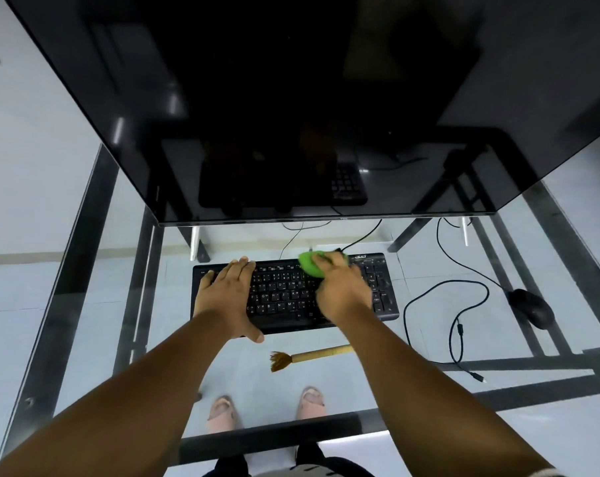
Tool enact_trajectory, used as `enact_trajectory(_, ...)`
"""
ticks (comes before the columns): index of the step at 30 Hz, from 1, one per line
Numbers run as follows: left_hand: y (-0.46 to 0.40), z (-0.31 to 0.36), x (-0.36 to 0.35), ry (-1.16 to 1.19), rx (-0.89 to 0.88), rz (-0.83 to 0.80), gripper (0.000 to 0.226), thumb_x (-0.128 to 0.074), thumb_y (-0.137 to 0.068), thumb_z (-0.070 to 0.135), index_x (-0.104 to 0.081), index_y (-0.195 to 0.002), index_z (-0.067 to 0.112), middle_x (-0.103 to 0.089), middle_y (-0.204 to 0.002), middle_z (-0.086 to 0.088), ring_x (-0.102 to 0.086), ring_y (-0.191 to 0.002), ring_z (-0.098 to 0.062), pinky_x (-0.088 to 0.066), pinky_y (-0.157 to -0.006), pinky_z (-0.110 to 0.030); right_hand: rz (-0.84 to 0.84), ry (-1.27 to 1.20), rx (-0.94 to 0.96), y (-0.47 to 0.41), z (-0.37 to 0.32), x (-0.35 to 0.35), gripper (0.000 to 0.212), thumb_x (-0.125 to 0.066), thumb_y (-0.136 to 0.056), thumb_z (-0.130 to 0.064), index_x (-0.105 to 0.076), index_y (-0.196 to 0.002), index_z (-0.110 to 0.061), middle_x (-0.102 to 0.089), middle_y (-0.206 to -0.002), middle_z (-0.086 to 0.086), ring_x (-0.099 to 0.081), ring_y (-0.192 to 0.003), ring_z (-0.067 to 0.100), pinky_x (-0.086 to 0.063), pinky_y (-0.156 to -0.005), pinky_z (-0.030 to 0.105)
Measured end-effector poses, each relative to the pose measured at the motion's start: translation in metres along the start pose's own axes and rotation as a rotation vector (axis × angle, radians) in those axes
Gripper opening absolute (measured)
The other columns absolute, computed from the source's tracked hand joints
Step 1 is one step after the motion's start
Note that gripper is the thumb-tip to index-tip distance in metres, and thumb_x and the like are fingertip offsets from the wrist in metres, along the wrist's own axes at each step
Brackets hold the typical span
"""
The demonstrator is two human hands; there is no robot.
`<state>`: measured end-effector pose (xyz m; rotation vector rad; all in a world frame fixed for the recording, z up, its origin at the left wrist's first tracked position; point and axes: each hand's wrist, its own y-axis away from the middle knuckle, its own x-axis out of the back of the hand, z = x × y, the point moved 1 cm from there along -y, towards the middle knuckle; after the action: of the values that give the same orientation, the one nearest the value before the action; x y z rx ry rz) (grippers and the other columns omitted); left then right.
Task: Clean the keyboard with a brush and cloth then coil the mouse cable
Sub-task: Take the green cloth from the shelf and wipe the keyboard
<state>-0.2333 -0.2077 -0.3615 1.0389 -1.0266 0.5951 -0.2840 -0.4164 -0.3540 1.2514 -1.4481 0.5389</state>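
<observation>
A black keyboard (284,301) lies on the glass desk (429,407) below the monitor. My left hand (228,297) lies flat on the keyboard's left half with fingers straight. My right hand (343,290) presses a green cloth (308,263) onto the keyboard's upper right keys, with blurred fingers over the cloth. A brush (308,358) with a wooden handle and brown bristles lies on the glass in front of the keyboard. The black mouse (530,308) sits to the right. Its cable (439,297) loops loosely between mouse and keyboard, with the plug end (477,376) free on the glass.
A large dark monitor (291,115) overhangs the back of the desk on two white feet (196,242). Other thin cables (364,235) run behind the keyboard. The metal desk frame (274,433) and my feet in slippers show through the glass.
</observation>
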Motion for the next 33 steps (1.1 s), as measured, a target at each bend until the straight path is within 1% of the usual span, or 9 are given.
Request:
enact_trajectory(3, -0.001, 0.002, 0.001, -0.019, 0.0, -0.002, 0.142, -0.08, -0.045, 0.068, -0.002, -0.154, 0.022, -0.005, -0.163, 0.004, -0.008, -0.149, -0.015, -0.01, -0.121, -0.041, 0.047, -0.041, -0.185, -0.006, 0.044, 0.016, 0.074, -0.05, -0.084, -0.004, -0.034, -0.145, -0.042, -0.031, -0.145, -0.016, -0.039, -0.125, 0.026, -0.052, -0.082, 0.038)
enact_trajectory(5, -0.002, 0.004, 0.003, -0.046, 0.007, -0.005, 0.143, -0.081, -0.044, 0.068, -0.004, -0.154, 0.02, -0.007, -0.162, 0.002, -0.011, -0.149, -0.018, -0.012, -0.121, -0.042, 0.063, -0.055, -0.235, -0.01, 0.057, 0.022, 0.071, -0.047, -0.083, -0.006, -0.035, -0.146, -0.038, -0.032, -0.145, -0.012, -0.041, -0.12, 0.028, -0.05, -0.087, 0.041)
enact_trajectory(9, -0.006, 0.009, 0.006, -0.123, 0.017, -0.037, 0.145, -0.081, -0.042, 0.07, -0.005, -0.153, 0.017, -0.012, -0.161, -0.001, -0.014, -0.148, -0.021, -0.014, -0.121, -0.042, 0.029, -0.082, -0.139, -0.008, 0.032, 0.015, 0.08, -0.045, -0.079, 0.004, -0.035, -0.147, -0.037, -0.03, -0.146, -0.014, -0.037, -0.126, 0.027, -0.052, -0.091, 0.04)
enact_trajectory(13, -0.007, 0.015, 0.009, -0.183, 0.023, -0.057, 0.145, -0.081, -0.044, 0.069, -0.004, -0.153, 0.013, -0.013, -0.16, -0.004, -0.014, -0.148, -0.022, -0.014, -0.121, -0.043, 0.012, -0.026, 0.019, 0.003, 0.034, 0.006, 0.071, -0.047, -0.086, -0.005, -0.036, -0.145, -0.042, -0.027, -0.147, -0.021, -0.039, -0.119, 0.022, -0.052, -0.088, 0.038)
enact_trajectory(18, -0.007, 0.029, 0.012, -0.258, 0.085, -0.144, 0.148, -0.08, -0.049, 0.069, 0.005, -0.153, 0.008, -0.004, -0.162, -0.011, -0.004, -0.15, -0.028, -0.012, -0.119, -0.053, 0.078, -0.048, -0.161, 0.001, 0.082, 0.024, 0.067, -0.045, -0.084, -0.007, -0.043, -0.141, -0.043, -0.035, -0.145, -0.02, -0.042, -0.111, 0.021, -0.049, -0.081, 0.034)
enact_trajectory(21, -0.011, 0.046, 0.015, -0.165, 0.129, -0.181, 0.151, -0.079, -0.052, 0.071, 0.019, -0.151, 0.009, 0.007, -0.162, -0.013, 0.003, -0.149, -0.034, -0.008, -0.116, -0.06, 0.083, -0.07, -0.207, -0.005, 0.084, 0.027, 0.067, -0.044, -0.084, -0.006, -0.042, -0.144, -0.038, -0.035, -0.144, -0.015, -0.042, -0.111, 0.024, -0.048, -0.082, 0.035)
enact_trajectory(24, -0.016, 0.073, 0.015, -0.151, 0.013, -0.156, 0.15, -0.078, -0.055, 0.069, 0.024, -0.149, 0.01, 0.015, -0.162, -0.008, 0.006, -0.15, -0.028, -0.002, -0.116, -0.06, 0.051, -0.121, -0.179, -0.007, 0.068, 0.021, 0.071, -0.043, -0.083, -0.003, -0.039, -0.146, -0.037, -0.031, -0.147, -0.015, -0.04, -0.115, 0.024, -0.048, -0.089, 0.036)
enact_trajectory(28, -0.024, 0.09, 0.01, -0.203, -0.041, -0.144, 0.142, -0.08, -0.059, 0.064, 0.013, -0.153, 0.011, 0.008, -0.163, -0.006, 0.001, -0.151, -0.024, -0.004, -0.12, -0.053, 0.034, -0.038, 0.005, 0.003, 0.072, 0.015, 0.067, -0.046, -0.085, -0.009, -0.041, -0.143, -0.042, -0.032, -0.146, -0.022, -0.04, -0.114, 0.019, -0.051, -0.088, 0.036)
enact_trajectory(33, -0.025, 0.087, 0.014, -0.233, -0.044, -0.128, 0.139, -0.082, -0.056, 0.062, 0.002, -0.154, 0.013, -0.004, -0.162, -0.005, -0.01, -0.149, -0.023, -0.007, -0.121, -0.048, 0.095, -0.049, -0.144, -0.01, 0.1, 0.03, 0.066, -0.046, -0.084, -0.006, -0.047, -0.14, -0.039, -0.039, -0.143, -0.019, -0.042, -0.111, 0.022, -0.051, -0.081, 0.034)
